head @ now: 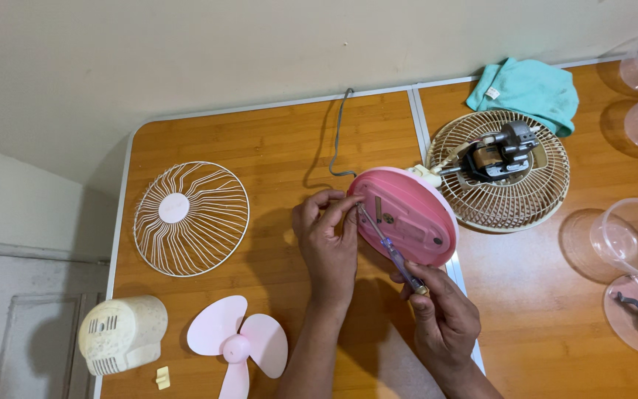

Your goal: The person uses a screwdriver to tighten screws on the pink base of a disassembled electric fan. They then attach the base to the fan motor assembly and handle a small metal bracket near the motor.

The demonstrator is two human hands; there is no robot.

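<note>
Your right hand (444, 314) grips screwdriver (391, 250), tip pointing up-left into tilted pink fan base (415, 214); left hand (326, 236) holds base rim.

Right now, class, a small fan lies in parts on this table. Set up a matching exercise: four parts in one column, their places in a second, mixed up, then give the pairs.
Parts
1. pink blade
2. front grille
3. teal cloth
4. screwdriver

Places
A. far edge of the table, behind the motor
B. right hand, tip on the pink base
C. near edge, beside the cream housing
D. flat, left of the left hand

Pairs: 1-C, 2-D, 3-A, 4-B
</note>
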